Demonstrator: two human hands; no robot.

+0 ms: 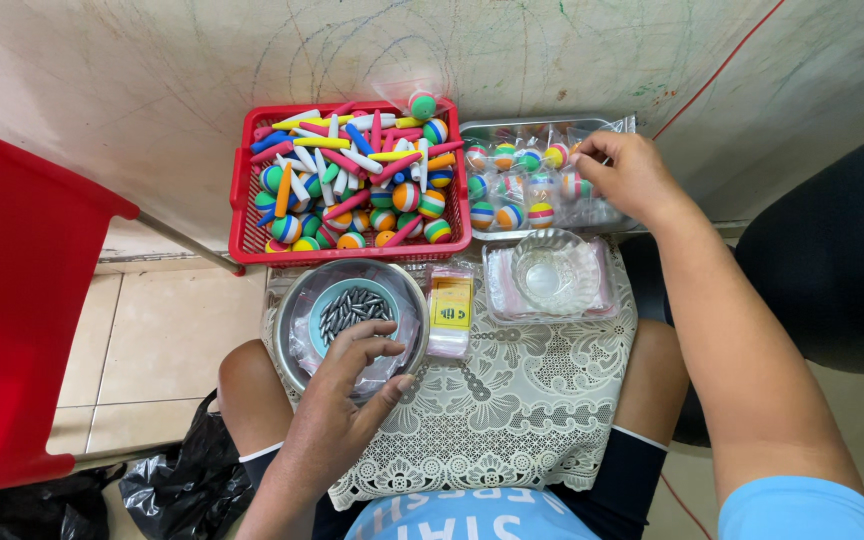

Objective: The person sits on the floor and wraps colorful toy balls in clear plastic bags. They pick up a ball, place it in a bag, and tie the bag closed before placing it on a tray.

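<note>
Red basket (244,190) beside metal tray (512,128), glass bowl (555,272)

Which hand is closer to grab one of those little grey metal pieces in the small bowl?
The left hand. Its fingers hover right over the small blue bowl of grey bullet-shaped metal pieces, while the right hand is far off at the metal tray of bagged striped balls.

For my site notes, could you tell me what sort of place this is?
Probably an informal home workspace for piecework: a lace-covered lap board, a scribbled wall, and a red basket of striped balls and sticks.
</note>
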